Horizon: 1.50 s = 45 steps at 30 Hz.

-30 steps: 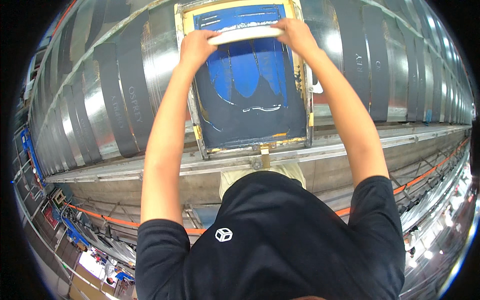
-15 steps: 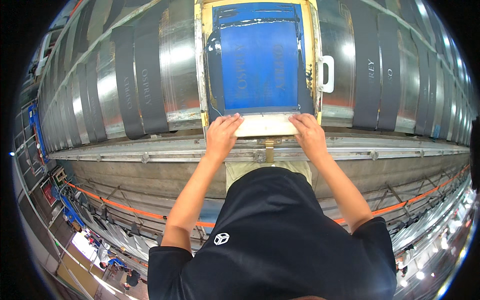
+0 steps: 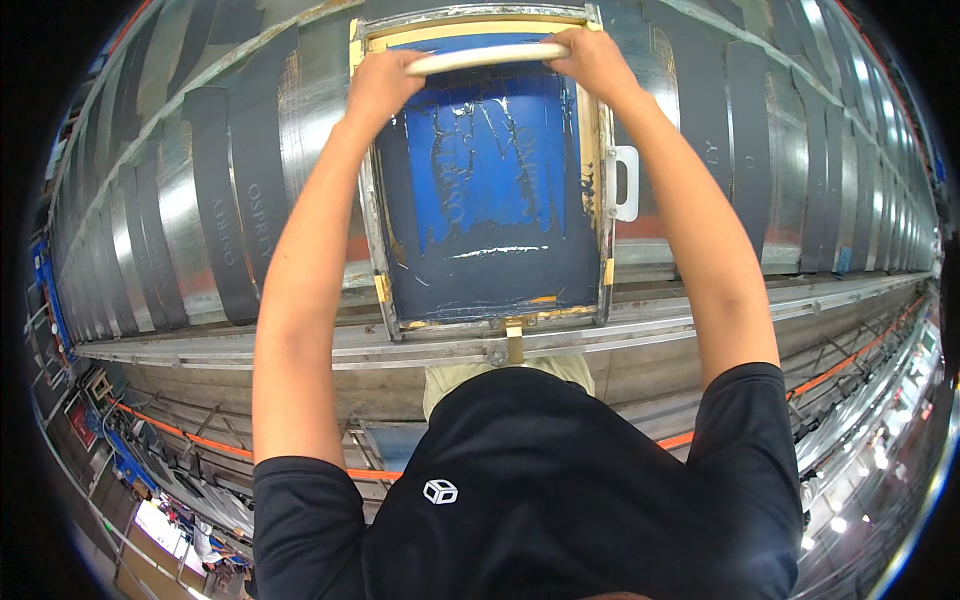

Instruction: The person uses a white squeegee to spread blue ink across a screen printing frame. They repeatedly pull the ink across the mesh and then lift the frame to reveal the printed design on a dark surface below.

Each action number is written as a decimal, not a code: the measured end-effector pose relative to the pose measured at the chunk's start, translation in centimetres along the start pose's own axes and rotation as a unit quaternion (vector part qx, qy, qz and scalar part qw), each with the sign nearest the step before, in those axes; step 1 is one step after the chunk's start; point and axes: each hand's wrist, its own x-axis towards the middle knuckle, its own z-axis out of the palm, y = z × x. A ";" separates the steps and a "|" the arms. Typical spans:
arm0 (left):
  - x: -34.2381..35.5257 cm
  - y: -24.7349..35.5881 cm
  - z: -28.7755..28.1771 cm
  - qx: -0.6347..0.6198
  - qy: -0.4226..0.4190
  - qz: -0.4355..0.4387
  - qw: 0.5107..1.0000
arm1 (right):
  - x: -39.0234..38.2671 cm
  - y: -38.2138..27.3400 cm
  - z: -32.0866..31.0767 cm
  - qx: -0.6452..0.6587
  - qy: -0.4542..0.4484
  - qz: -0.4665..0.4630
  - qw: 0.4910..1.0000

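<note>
A pale, long-handled squeegee (image 3: 487,58) lies crosswise near the far end of a screen-printing frame (image 3: 372,225). My left hand (image 3: 383,88) is wrapped round its left end, and my right hand (image 3: 597,62) grips the right end. Both arms are stretched far forward over the frame. Between them the blue screen mesh (image 3: 490,120) is streaked with dark, wet ink, heaviest along the near part. A white handle (image 3: 627,183) sticks out from the frame's right side. The squeegee's lower edge is hard to see.
Dark grey fabric strips (image 3: 212,190) with pale lettering lie side by side on the shiny metal table, on both sides of the frame. A metal rail (image 3: 290,348) runs along the table's near edge, with a brass-coloured bracket (image 3: 515,341) at the frame's middle. Behind it stretches an orange bar (image 3: 190,437).
Both hands have pushed the squeegee from the frame's near end to its far end. Dark ink now covers much of the blue mesh. The view has shifted slightly.
</note>
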 end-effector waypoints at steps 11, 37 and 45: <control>-5.9 1.9 1.5 0.053 -0.057 -0.007 0.997 | -7.9 -1.7 2.5 0.042 -0.008 0.039 0.998; -34.4 7.5 6.3 0.027 -0.011 0.094 0.995 | -18.1 2.4 6.0 0.233 0.170 0.285 0.914; -38.7 2.1 1.5 -0.007 0.045 0.060 0.997 | -14.1 -5.7 7.7 0.254 0.251 0.260 0.897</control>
